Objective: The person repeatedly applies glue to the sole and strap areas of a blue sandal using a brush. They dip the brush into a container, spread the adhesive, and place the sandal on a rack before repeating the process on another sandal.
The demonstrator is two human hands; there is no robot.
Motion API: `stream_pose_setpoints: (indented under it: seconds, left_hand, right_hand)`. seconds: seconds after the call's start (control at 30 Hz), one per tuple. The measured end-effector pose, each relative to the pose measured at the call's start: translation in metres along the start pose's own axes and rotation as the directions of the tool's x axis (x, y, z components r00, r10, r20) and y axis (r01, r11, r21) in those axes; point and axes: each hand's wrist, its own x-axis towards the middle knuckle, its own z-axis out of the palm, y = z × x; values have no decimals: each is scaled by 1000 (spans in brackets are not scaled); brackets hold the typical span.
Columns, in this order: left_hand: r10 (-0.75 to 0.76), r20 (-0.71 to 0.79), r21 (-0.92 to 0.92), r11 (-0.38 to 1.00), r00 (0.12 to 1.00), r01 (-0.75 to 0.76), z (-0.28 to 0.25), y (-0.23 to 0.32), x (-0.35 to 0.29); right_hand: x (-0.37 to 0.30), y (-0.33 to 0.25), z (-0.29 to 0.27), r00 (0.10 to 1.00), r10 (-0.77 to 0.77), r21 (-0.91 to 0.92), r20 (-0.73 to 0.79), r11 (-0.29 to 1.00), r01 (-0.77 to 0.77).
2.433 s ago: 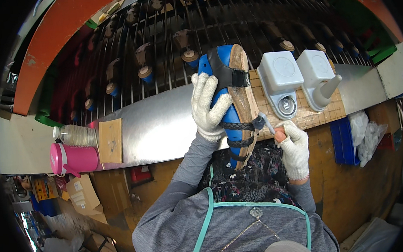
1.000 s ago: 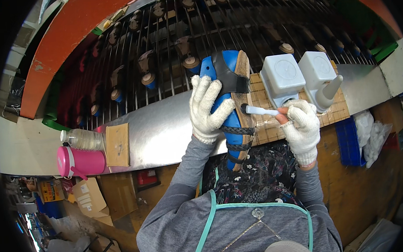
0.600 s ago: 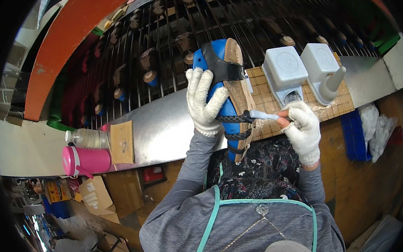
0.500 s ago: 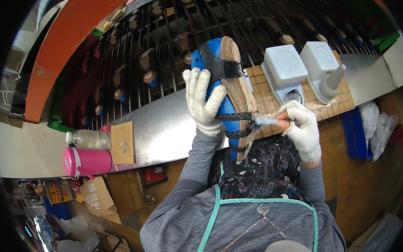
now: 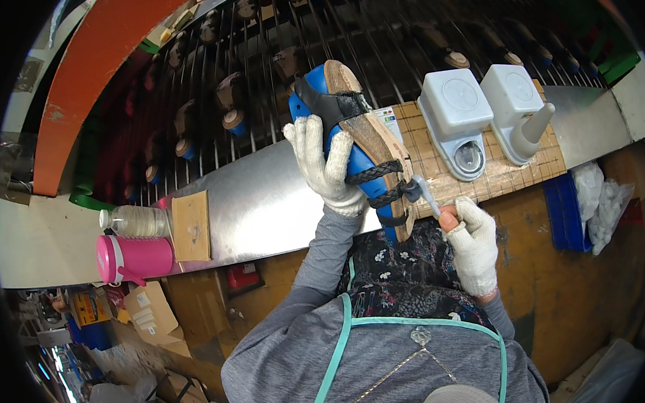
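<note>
A strapped sandal (image 5: 371, 134) on a blue shoe last (image 5: 357, 156) hangs over the bench edge in front of me, tilted, its cork-coloured sole side toward the right. Black straps and braided bands wrap around the last. My left hand (image 5: 325, 161), in a white glove, supports it from the left with the fingers spread along its side; the thumb side presses against the blue. In my right hand (image 5: 474, 245), gloved with bare fingertips, is a small brush (image 5: 426, 194) with a pale handle. Its dark tip touches the sole edge by the braided straps.
Two white dispensers (image 5: 455, 103) stand on a woven-patterned board (image 5: 498, 178) at right, one with a small round cup. A metal-rod conveyor (image 5: 257, 95) with more lasted shoes runs behind. At left are a pink jug (image 5: 140, 257), a clear bottle (image 5: 140, 221) and a brown board (image 5: 191, 228).
The sandal has tilted, its upper end shifting left. My right hand has moved down and slightly left, and the brush has turned from nearly level to steeply slanted.
</note>
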Motion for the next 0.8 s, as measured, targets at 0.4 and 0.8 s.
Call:
stream_pose_setpoints:
  seconds: [0.4,0.8]
  left_hand:
    - [31,64,-31,999,997,-29,-4,-3,-2]
    - [60,77,-62,997,995,-55,1,-11,6]
  right_hand:
    - [21,3,13,915,-372,-442,-155,855,273]
    - [44,-4,-14,923,-382,-440,49,821,363]
